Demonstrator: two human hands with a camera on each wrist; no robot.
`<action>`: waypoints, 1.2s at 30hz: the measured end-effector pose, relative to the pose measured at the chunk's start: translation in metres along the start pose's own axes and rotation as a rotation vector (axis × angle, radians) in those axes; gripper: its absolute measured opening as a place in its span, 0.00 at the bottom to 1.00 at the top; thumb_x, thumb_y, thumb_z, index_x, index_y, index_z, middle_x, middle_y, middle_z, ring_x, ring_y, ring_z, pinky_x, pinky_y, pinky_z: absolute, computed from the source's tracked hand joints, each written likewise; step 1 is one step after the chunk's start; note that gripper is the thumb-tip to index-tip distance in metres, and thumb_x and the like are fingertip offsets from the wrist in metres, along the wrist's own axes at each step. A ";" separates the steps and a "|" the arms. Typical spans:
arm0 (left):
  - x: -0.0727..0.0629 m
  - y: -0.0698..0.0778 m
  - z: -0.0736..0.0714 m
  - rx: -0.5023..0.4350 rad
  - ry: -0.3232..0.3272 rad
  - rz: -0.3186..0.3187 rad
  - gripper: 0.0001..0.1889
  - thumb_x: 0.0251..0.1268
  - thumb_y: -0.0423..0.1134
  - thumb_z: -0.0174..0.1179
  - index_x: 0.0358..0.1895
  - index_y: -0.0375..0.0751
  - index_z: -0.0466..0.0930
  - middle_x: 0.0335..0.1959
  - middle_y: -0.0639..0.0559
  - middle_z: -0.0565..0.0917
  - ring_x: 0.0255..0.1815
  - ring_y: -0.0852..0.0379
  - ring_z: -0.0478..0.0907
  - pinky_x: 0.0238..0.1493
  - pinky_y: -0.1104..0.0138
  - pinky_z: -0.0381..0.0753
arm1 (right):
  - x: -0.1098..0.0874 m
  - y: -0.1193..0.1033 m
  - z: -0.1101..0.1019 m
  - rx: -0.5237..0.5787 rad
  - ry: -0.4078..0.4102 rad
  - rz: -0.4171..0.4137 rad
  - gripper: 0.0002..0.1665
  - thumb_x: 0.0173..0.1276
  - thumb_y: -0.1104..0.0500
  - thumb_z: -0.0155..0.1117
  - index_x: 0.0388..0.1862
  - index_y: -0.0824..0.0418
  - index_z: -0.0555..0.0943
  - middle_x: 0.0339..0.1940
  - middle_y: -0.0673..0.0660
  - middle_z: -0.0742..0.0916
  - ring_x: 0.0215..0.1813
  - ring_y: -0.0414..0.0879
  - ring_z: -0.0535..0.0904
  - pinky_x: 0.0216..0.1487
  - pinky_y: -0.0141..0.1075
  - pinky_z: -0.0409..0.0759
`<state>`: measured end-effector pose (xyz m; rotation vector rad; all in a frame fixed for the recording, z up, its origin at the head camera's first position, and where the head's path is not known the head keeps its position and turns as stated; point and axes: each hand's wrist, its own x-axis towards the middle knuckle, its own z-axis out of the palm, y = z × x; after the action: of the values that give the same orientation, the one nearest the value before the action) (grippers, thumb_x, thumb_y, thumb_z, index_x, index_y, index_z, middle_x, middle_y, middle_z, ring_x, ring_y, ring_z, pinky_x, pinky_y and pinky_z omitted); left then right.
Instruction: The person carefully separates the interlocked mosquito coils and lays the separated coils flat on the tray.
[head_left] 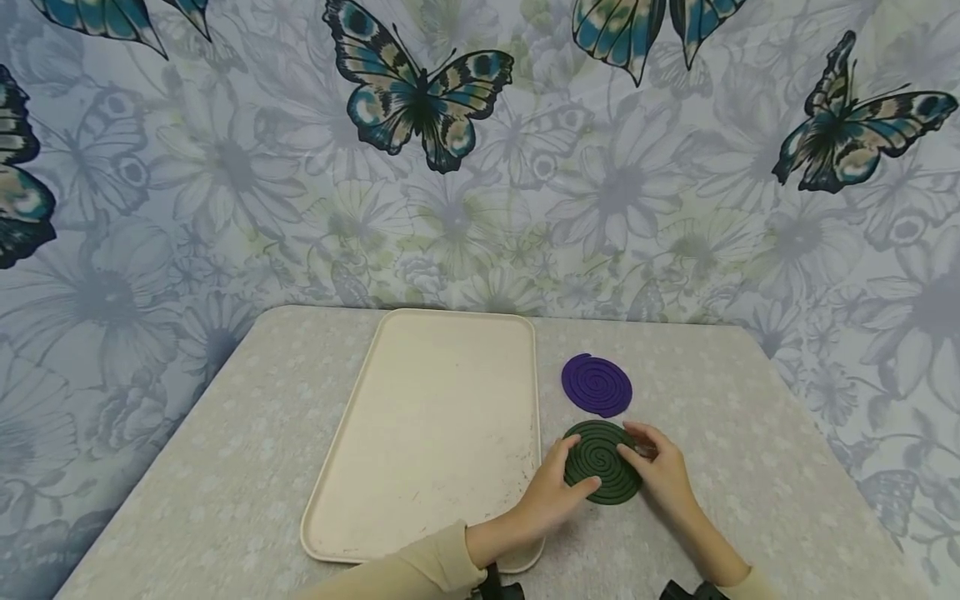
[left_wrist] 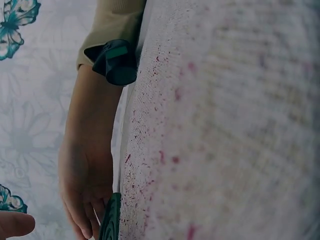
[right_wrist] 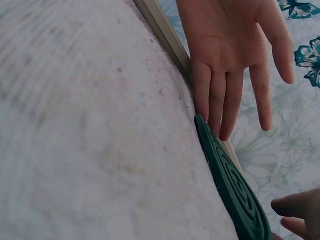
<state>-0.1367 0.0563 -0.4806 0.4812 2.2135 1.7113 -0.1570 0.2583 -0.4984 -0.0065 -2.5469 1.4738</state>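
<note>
"Where does the dark green spiral disc (head_left: 603, 458) sit?"

"On the table (head_left: 690, 367), between the two hands: to the right of the left hand (head_left: 551, 492), to the left of the right hand (head_left: 666, 468)."

"And its long axis?"

"None to speak of; it's round. What counts is the side-to-side line from hand to hand, with the disc across it."

"Which hand is nearer?"

"Neither by much. The left has fingers at the upper-left edge and its thumb over the near part of the face; the right is at the opposite edge."

"Is either clenched?"

"No, the fingers look extended around the rim rather than curled. Whether the right fingertips reach under it, I can't quite tell."

"Neighbours?"

"The purple spiral disc (head_left: 597, 385) just beyond, the cream tray (head_left: 442, 400) to the left."
</note>
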 end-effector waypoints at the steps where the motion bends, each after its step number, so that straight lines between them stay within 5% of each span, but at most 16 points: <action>1: 0.001 0.000 0.000 -0.029 0.017 0.004 0.34 0.68 0.46 0.54 0.73 0.36 0.53 0.74 0.36 0.57 0.75 0.38 0.55 0.71 0.43 0.59 | 0.000 0.000 -0.001 0.048 -0.009 0.025 0.23 0.66 0.61 0.63 0.59 0.68 0.75 0.54 0.66 0.81 0.45 0.36 0.80 0.43 0.21 0.78; 4: 0.004 -0.001 0.000 -0.115 0.076 0.010 0.32 0.68 0.43 0.55 0.71 0.35 0.57 0.70 0.36 0.64 0.70 0.39 0.63 0.68 0.47 0.67 | 0.001 0.000 -0.002 0.185 -0.022 0.114 0.25 0.66 0.64 0.62 0.61 0.70 0.72 0.54 0.63 0.79 0.40 0.30 0.82 0.41 0.22 0.81; 9: 0.008 -0.003 -0.002 -0.202 0.195 -0.012 0.27 0.64 0.40 0.58 0.65 0.35 0.66 0.67 0.35 0.68 0.69 0.37 0.64 0.68 0.46 0.67 | 0.003 -0.003 -0.004 0.294 -0.007 0.265 0.29 0.64 0.64 0.64 0.63 0.69 0.70 0.47 0.43 0.79 0.39 0.30 0.82 0.42 0.22 0.80; 13: 0.009 0.002 -0.007 -0.242 0.248 -0.002 0.25 0.64 0.38 0.59 0.62 0.34 0.70 0.66 0.36 0.71 0.68 0.36 0.66 0.68 0.45 0.65 | 0.005 -0.009 -0.007 0.335 0.002 0.287 0.30 0.63 0.64 0.65 0.63 0.70 0.70 0.43 0.36 0.80 0.38 0.30 0.82 0.42 0.22 0.80; 18: 0.016 0.009 -0.021 -0.267 0.305 0.020 0.21 0.63 0.35 0.58 0.59 0.33 0.73 0.61 0.38 0.76 0.65 0.41 0.70 0.68 0.47 0.67 | 0.007 -0.023 -0.010 0.447 0.008 0.306 0.27 0.63 0.64 0.65 0.61 0.68 0.72 0.45 0.38 0.80 0.39 0.28 0.80 0.40 0.22 0.81; 23: 0.029 0.013 -0.042 -0.240 0.338 0.051 0.18 0.64 0.31 0.56 0.58 0.32 0.75 0.58 0.39 0.78 0.63 0.42 0.72 0.65 0.51 0.72 | 0.016 -0.045 -0.007 0.568 -0.009 0.360 0.18 0.65 0.63 0.64 0.53 0.53 0.78 0.50 0.41 0.77 0.45 0.29 0.77 0.45 0.21 0.80; 28: 0.042 0.019 -0.066 -0.231 0.369 0.132 0.17 0.64 0.29 0.56 0.57 0.32 0.76 0.59 0.38 0.78 0.64 0.43 0.72 0.62 0.54 0.76 | 0.036 -0.070 0.004 0.668 0.012 0.379 0.16 0.65 0.65 0.63 0.50 0.50 0.78 0.53 0.45 0.74 0.53 0.33 0.72 0.46 0.21 0.79; 36: 0.054 0.034 -0.101 -0.183 0.449 0.308 0.13 0.64 0.30 0.58 0.51 0.30 0.80 0.60 0.40 0.76 0.63 0.46 0.72 0.60 0.62 0.79 | 0.067 -0.107 0.022 0.797 0.046 0.364 0.18 0.66 0.67 0.61 0.55 0.56 0.74 0.45 0.45 0.78 0.36 0.32 0.76 0.37 0.20 0.78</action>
<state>-0.2265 -0.0002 -0.4250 0.4437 2.3308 2.3573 -0.2168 0.1922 -0.4060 -0.3918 -1.8113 2.4817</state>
